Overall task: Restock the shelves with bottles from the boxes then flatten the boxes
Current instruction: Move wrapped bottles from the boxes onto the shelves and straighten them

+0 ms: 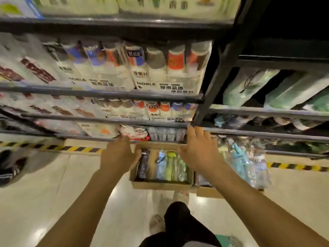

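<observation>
The fingers of the right hand [199,150] are straight and slightly apart, gripping nothing. Their tips reach up to a low shelf rail [258,134], and the blur hides whether they touch it. The fingers of the left hand [118,155] are loosely bent and, as far as the blur allows, also hold nothing. Both hands hang over an open cardboard box [160,185] on the floor, just in front of the shelving. Inside it, bottles lie side by side, among them a black bottle [142,165], a blue bottle [161,165] and a green bottle [170,165]. Just to the right is a 2nd box [208,192], and beside that are clear-wrapped bottles [249,163]. The job looks far from finished: at least 1 box holds stock and neither of the 2 is flattened, so the unloading and all the flattening appear to remain. The white multipacks [160,73] on the shelves above read "NOBLE"; the characters beside that word are too smeared to read. Yellow-and-black tape [80,148] runs along the floor under the shelving.
</observation>
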`<state>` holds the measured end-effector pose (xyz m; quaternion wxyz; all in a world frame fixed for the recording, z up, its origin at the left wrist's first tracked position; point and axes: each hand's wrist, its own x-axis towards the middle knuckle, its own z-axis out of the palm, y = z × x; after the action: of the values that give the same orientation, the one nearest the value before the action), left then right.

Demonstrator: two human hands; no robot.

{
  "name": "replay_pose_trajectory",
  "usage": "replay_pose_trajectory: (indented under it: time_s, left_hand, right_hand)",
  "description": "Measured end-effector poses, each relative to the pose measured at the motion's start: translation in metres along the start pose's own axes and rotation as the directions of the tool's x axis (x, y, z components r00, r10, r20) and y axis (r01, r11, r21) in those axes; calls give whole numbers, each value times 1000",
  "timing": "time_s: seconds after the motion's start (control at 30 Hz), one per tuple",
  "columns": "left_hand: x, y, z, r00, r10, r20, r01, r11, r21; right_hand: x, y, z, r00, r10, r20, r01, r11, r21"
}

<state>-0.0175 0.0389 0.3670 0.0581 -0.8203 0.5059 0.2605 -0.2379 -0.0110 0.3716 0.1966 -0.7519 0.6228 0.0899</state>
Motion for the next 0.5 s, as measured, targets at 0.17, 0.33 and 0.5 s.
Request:
replay_pose_trajectory:
  time_s: [0.17,0.33,0.5]
  left_hand:
    - [55,-6,110,986,-38,161,27,997,70]
    - [121,-13,226,942,17,335,-35,998,47]
    - [189,-29,337,881,47,471,-64,998,20]
  right_hand:
    - [48,26,120,968,49,245,-34,997,-62]
    - [91,57,241,929,81,362,-50,994,-95]
    - [145,79,350,888,122,443,-134,991,-5]
